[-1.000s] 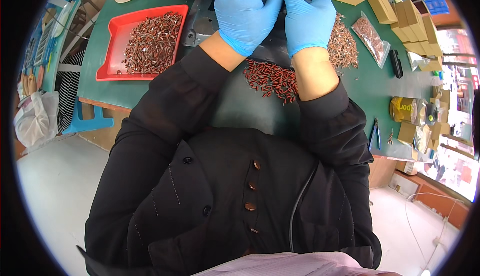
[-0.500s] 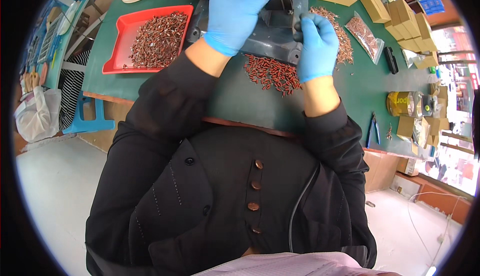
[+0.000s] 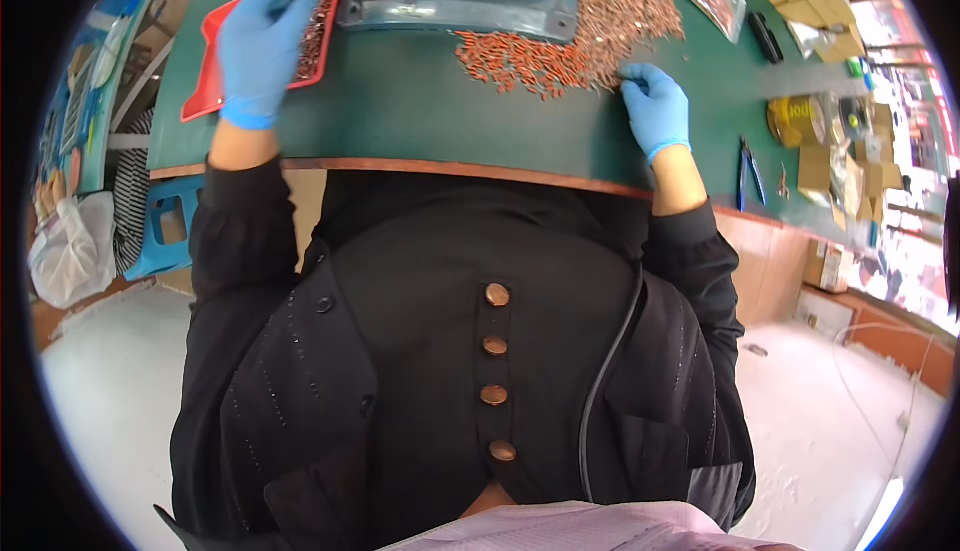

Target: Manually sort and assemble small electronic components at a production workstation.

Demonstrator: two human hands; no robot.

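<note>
Reaching left hand over red tray, right hand perhaps pinching at copper parts

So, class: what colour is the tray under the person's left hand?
Red. The tray shows best in the head view, with the left hand in a blue glove over it.

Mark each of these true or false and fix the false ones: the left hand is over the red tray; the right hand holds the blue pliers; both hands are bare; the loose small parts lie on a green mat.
1. The left hand is over the red tray. True.
2. The right hand holds the blue pliers. False: the pliers lie untouched on the table, and the right hand's fingers are at the edge of the pile of small reddish parts.
3. Both hands are bare. False: both wear blue gloves.
4. The loose parts lie on a green mat. True.
</note>
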